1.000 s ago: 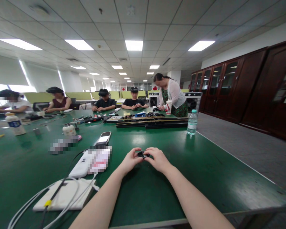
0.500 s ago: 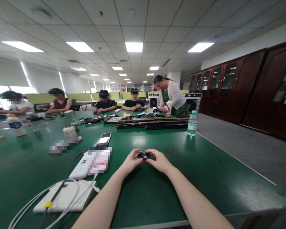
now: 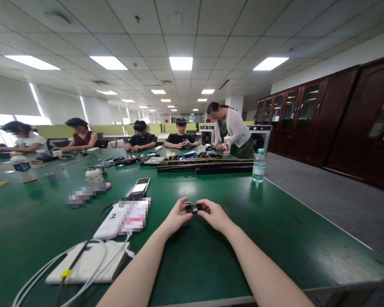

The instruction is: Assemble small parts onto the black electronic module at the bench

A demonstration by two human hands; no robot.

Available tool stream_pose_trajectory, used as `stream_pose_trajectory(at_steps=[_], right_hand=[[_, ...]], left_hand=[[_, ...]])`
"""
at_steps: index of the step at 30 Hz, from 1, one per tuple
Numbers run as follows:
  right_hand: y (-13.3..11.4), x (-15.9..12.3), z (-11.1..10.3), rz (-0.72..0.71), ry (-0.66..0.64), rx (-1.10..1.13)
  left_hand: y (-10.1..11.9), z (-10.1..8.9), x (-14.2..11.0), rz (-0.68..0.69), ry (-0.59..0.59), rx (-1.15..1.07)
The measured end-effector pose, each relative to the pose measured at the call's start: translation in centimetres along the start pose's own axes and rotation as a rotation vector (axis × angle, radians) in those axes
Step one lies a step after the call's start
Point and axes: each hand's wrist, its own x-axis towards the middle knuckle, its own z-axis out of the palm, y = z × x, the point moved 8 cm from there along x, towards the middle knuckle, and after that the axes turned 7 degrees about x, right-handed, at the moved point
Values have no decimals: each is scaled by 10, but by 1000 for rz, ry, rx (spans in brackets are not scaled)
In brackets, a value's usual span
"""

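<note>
Between my two hands is a small black object (image 3: 193,208) with some lighter, metallic-looking detail; it is too small to name its kind. My left hand (image 3: 176,216) pinches its left end with thumb and fingers. On the opposite end, my right hand (image 3: 215,214) grips it the same way. Both hands are held over the green tabletop (image 3: 198,264), close together in the middle of the view. Parts of the object are hidden behind the fingertips.
Left of my arms lie a white power bank (image 3: 107,224), a white box (image 3: 83,266) with cables and a phone (image 3: 140,187). Ahead are long black bars (image 3: 211,165) and a water bottle (image 3: 258,166). Several people sit across the table; one person (image 3: 232,128) stands leaning over it.
The view has shifted very slightly. Both my hands keep hold of the small black object in nearly the same spot, with a slight change in its tilt.
</note>
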Motion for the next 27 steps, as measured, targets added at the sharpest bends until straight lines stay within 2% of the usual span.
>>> stream_pose_trajectory(at_steps=[9,27], right_hand=[[-1,1,0,-1,14,18],[1,2,1,-18,24,44]], left_hand=[[-3,1,3,19,-7,1],[4,5,-1,15,-23,21]])
